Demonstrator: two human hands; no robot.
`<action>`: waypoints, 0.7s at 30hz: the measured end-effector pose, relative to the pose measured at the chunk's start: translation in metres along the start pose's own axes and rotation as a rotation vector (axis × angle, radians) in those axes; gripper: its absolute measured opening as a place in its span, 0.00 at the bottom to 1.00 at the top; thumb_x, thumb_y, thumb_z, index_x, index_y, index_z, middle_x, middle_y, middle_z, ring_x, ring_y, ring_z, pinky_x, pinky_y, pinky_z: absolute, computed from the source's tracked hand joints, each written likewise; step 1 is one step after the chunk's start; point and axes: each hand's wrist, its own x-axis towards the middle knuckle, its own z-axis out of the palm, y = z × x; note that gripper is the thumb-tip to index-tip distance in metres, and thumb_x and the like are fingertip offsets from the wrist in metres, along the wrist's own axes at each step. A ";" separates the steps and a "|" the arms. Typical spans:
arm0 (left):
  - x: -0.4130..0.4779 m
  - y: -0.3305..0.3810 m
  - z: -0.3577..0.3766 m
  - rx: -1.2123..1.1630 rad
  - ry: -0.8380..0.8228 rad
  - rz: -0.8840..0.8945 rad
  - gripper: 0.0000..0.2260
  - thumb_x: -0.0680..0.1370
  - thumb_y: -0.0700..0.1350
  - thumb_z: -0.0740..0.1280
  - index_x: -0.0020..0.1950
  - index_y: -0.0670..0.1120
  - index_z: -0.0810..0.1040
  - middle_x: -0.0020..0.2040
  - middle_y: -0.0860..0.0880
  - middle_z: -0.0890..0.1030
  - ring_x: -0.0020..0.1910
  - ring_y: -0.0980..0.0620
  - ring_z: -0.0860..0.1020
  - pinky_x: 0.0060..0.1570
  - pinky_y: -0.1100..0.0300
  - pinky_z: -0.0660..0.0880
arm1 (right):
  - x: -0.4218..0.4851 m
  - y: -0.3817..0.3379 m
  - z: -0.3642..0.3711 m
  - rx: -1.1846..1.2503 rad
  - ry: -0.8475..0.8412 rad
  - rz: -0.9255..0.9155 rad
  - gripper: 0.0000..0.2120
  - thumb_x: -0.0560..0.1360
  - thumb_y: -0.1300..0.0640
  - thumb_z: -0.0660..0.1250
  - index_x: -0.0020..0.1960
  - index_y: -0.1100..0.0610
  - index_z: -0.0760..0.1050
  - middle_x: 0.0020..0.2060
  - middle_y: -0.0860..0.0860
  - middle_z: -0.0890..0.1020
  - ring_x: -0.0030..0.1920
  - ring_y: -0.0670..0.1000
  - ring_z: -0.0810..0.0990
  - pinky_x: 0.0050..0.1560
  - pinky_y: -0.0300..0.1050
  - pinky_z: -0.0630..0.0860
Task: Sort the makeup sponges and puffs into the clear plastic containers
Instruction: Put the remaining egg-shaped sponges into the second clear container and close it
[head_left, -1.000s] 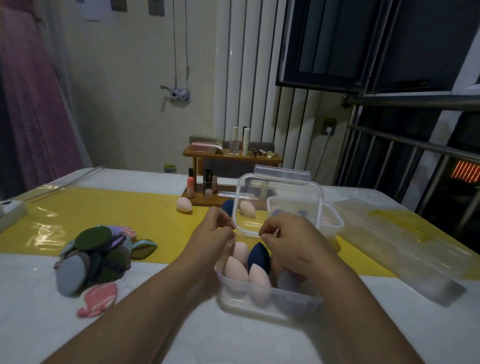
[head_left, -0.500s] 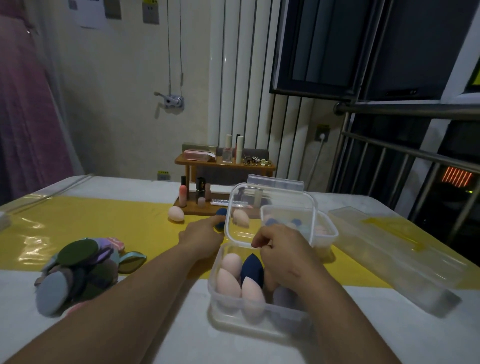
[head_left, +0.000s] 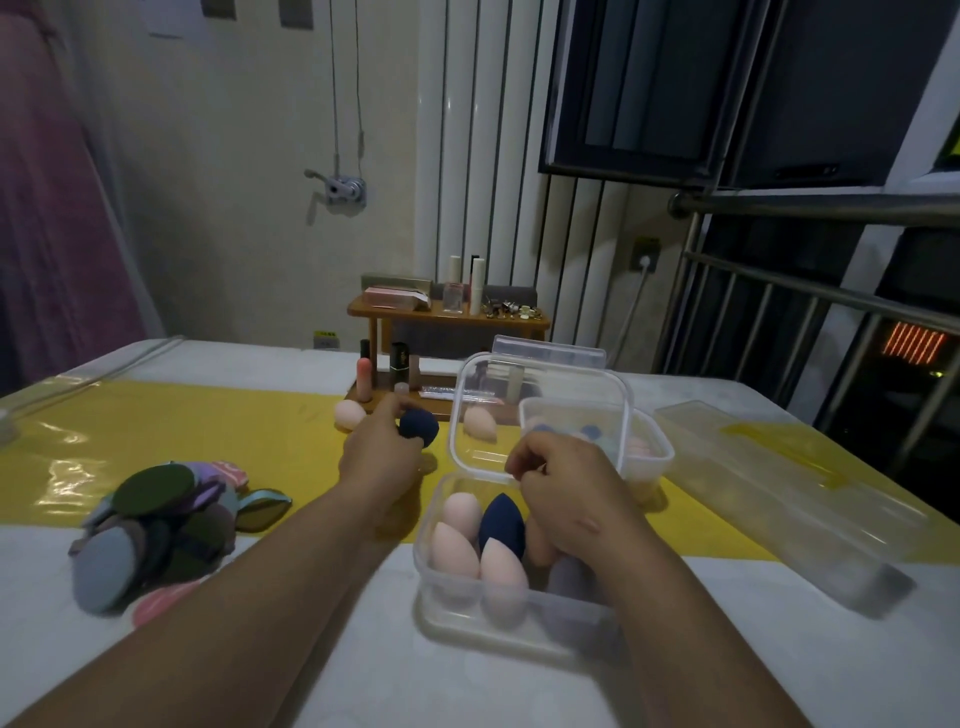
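near container (head_left: 441, 623) held boxed sponges (head_left: 501, 571), pink and navy | right hand (head_left: 566, 501) over it, fingers curled onto lower rim of upright lid (head_left: 540, 384) | puff pile (head_left: 156, 525) at left | left hand (head_left: 379, 460) gripped navy sponge (head_left: 420, 427) above yellow cloth (head_left: 182, 426) (thumb hidden) | second container (head_left: 652, 452) behind lid | pink sponge (head_left: 349, 414) beside wooden rack (head_left: 447, 317)

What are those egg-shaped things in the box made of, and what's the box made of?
The pink eggs look like soft foam sponge: matte, no shine, rounded. The dark blue one in the left hand looks the same. The box and its lid, held up by the right hand, seem hard clear plastic: see-through, with glossy edges.
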 end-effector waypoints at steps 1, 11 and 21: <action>-0.002 0.002 -0.004 -0.024 0.019 0.009 0.17 0.77 0.37 0.67 0.62 0.54 0.74 0.67 0.50 0.73 0.54 0.47 0.76 0.56 0.44 0.78 | 0.000 0.000 0.000 -0.003 0.001 0.002 0.15 0.74 0.65 0.59 0.48 0.48 0.78 0.51 0.49 0.80 0.50 0.51 0.77 0.53 0.48 0.78; -0.064 0.040 -0.042 -0.381 -0.078 0.279 0.09 0.73 0.44 0.69 0.51 0.54 0.78 0.48 0.44 0.80 0.46 0.47 0.77 0.48 0.51 0.74 | 0.002 0.006 -0.002 0.201 0.125 -0.081 0.08 0.78 0.59 0.62 0.48 0.49 0.79 0.46 0.47 0.82 0.48 0.49 0.79 0.50 0.48 0.77; -0.085 0.055 -0.025 -0.258 -0.230 0.381 0.14 0.75 0.40 0.72 0.53 0.58 0.75 0.48 0.55 0.79 0.47 0.59 0.76 0.49 0.57 0.75 | -0.001 0.012 -0.021 0.457 -0.076 -0.181 0.16 0.71 0.57 0.77 0.55 0.49 0.77 0.47 0.47 0.83 0.47 0.46 0.84 0.49 0.44 0.82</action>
